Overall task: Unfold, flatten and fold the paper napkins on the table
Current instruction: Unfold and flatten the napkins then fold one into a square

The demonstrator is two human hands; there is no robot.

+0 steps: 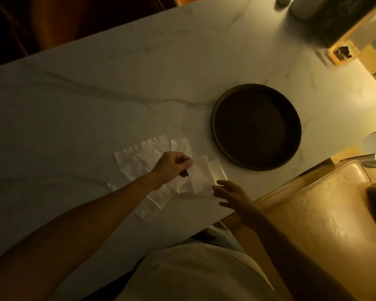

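left hand (pixel 173 167) pinching folded napkin (pixel 199 178), right hand (pixel 231 195) open beside

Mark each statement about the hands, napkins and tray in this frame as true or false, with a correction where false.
1. The left hand pinches a folded napkin. True.
2. The right hand grips a napkin tightly. False: its fingers are spread and relaxed beside the folded napkin, gripping nothing.
3. The round dark tray holds a stack of napkins. False: nothing shows inside it.
4. An unfolded, creased napkin lies flat on the table, on the left hand's side. True.
5. The tray sits farther from the person than the napkins. True.
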